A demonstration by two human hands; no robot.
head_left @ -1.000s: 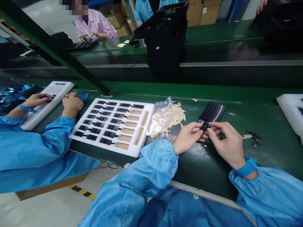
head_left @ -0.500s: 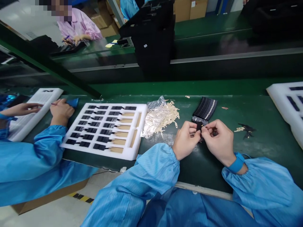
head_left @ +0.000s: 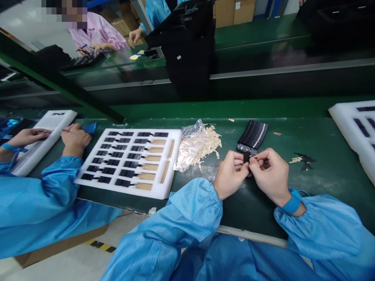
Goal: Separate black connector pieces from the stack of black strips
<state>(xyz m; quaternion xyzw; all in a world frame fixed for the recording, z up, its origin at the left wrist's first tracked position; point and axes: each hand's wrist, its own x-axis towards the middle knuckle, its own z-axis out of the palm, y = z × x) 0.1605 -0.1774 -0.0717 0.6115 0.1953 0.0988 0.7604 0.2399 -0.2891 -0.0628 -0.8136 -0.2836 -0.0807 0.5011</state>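
Observation:
Between thumb and fingers, my left hand (head_left: pixel 232 174) pinches a small flat black part (head_left: pixel 247 157). My right hand (head_left: pixel 270 171) is closed at the right edge of that part, fingertips pressed together; whatever it pinches is too small and covered to name. Just beyond the fingertips lies a fanned row of thin black parts (head_left: pixel 253 134) with a pale stripe across it. To the left, a heap of small cream-coloured tabs (head_left: pixel 211 139) spills from a clear plastic bag (head_left: pixel 190 150).
A white foam tray (head_left: pixel 159 191) holds black parts in its slots. Another foam tray (head_left: pixel 341 117) stands at the right edge. Black scraps (head_left: pixel 306 160) lie right of my hands. A co-worker's hands (head_left: pixel 76 140) are at the left, beside a green post (head_left: pixel 58 82).
My hands stay almost in place at the black part, with only slight finger movement. Across the bench, another person's hand has come into view at the top.

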